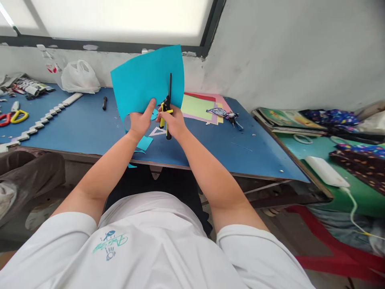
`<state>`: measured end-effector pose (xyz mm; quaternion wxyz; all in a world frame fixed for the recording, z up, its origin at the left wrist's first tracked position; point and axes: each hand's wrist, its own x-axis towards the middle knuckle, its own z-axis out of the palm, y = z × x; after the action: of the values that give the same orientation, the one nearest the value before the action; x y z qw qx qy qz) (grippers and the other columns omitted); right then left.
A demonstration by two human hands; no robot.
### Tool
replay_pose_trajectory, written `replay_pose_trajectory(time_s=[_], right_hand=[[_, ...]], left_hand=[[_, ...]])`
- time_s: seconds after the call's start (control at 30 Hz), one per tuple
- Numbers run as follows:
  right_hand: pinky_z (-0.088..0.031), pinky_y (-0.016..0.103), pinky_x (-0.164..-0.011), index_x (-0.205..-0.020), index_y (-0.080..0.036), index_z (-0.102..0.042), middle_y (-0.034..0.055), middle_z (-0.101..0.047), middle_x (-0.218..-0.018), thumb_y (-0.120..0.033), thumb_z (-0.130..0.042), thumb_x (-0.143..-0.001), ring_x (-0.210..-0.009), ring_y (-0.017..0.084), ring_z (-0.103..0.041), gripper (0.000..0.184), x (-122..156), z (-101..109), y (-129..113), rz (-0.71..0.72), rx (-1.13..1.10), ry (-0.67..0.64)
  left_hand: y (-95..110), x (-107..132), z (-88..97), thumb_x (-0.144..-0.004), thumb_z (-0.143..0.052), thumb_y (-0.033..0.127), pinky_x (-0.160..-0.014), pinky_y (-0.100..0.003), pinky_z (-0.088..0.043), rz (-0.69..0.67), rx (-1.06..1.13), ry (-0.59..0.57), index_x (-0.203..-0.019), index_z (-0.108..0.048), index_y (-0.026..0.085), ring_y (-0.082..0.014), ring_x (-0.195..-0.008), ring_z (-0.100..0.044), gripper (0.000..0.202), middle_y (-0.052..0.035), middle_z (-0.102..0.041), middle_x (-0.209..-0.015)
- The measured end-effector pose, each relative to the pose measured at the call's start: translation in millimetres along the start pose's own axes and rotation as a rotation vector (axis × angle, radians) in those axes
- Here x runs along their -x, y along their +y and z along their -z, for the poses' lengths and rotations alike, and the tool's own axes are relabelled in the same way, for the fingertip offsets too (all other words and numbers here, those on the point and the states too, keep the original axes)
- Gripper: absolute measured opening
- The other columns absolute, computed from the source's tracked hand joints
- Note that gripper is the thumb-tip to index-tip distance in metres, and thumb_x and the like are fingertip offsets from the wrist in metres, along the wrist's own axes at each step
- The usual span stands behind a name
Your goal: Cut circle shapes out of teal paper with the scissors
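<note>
My left hand (140, 120) grips the lower edge of a bright blue sheet of paper (144, 82), its thumb on the near face. The sheet stands tilted up above the table. My right hand (176, 122) is closed on a pair of black and yellow scissors (166, 106), whose long dark blade points upward across the front of the sheet's right part. The other blade is hidden. Beneath the hands lie a white set square (157, 131) and a blue paper offcut (144, 143). A thin blue scrap (132, 165) sits at the table's front edge.
On the blue table (210, 148) are coloured sheets (194, 106), a patterned pouch-like item (221, 112), a black marker (104, 103), a folded white strip (45, 119), red-and-yellow-handled scissors (15, 114), and a plastic bag (80, 76). A white power bank (327, 170) rests on the green table at right.
</note>
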<state>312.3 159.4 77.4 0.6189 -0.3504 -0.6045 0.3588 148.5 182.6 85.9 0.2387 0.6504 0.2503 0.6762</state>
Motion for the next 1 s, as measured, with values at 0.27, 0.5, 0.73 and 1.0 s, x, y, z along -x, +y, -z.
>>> replay_pose_trajectory(time_s=[0.27, 0.5, 0.73, 1.0], right_hand=[[-0.068, 0.039, -0.083, -0.102, -0.028, -0.069, -0.0016, -0.073, -0.086, -0.071, -0.091, -0.093, -0.079, 0.019, -0.075, 0.049, -1.6, 1.5, 7.8, 0.028, -0.049, -0.022], [-0.066, 0.036, -0.077, -0.098, -0.027, -0.070, -0.0021, -0.072, -0.083, -0.064, -0.091, -0.095, -0.075, 0.018, -0.074, 0.043, 0.0, 2.8, 2.2, 0.021, -0.008, 0.006], [-0.067, 0.036, -0.074, -0.097, -0.028, -0.070, -0.0024, -0.073, -0.080, -0.065, -0.090, -0.093, -0.072, 0.018, -0.074, 0.042, 1.7, 2.3, -3.5, 0.033, -0.004, 0.011], [-0.065, 0.034, -0.070, -0.094, -0.028, -0.069, -0.0031, -0.072, -0.073, -0.058, -0.087, -0.093, -0.068, 0.018, -0.072, 0.035, 2.6, 1.1, -4.0, 0.022, 0.014, 0.031]], left_hand=[[-9.0, 2.0, -3.6, -0.101, -0.081, 0.096, -0.101, -0.043, -0.071, -0.014, -0.005, 0.014, -0.101, -0.094, 0.030, -0.0308, -0.104, -0.089, 0.068, -0.0091, -0.094, -0.107], [-27.2, -0.4, -9.9, -0.100, -0.081, 0.097, -0.091, -0.043, -0.069, -0.043, 0.052, 0.111, -0.086, -0.084, 0.027, -0.0277, -0.089, -0.083, 0.072, -0.0057, -0.083, -0.087], [-31.0, -1.2, -8.6, -0.102, -0.082, 0.095, -0.080, -0.041, -0.064, -0.065, 0.118, 0.099, -0.082, -0.080, 0.026, -0.0241, -0.076, -0.078, 0.071, -0.0029, -0.072, -0.078], [-26.7, -2.0, -8.1, -0.099, -0.086, 0.093, -0.074, -0.037, -0.062, -0.019, 0.151, 0.099, -0.087, -0.084, 0.026, -0.0227, -0.076, -0.077, 0.068, -0.0058, -0.078, -0.082]])
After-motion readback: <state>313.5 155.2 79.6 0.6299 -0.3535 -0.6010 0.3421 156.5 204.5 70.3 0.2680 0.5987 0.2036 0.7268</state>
